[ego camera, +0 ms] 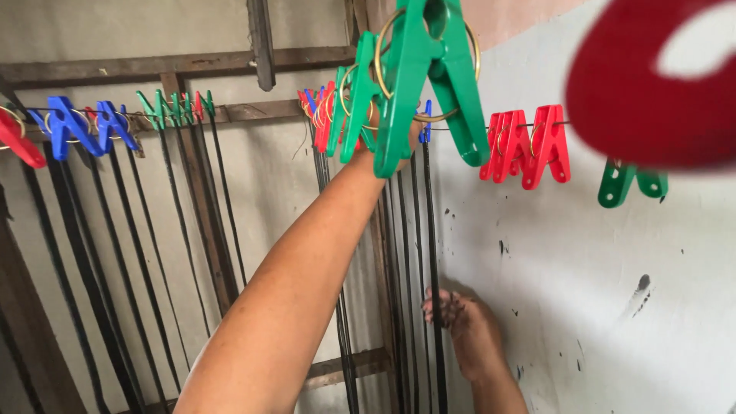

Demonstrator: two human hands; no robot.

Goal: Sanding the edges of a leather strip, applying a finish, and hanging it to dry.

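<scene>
The left hand (399, 149), mostly hidden behind green pegs (414, 84) on the wire (253, 109), reached up with its grip impossible to tell, while the right hand (460, 322) loosely fingered hanging black strips (429, 253), which looked liable to slip free if tugged.

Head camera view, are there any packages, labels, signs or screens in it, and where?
None in view: only coloured clothes pegs on a line, black strips hanging beneath, a paint-flecked white wall, and the left hand and right hand among them.
</scene>
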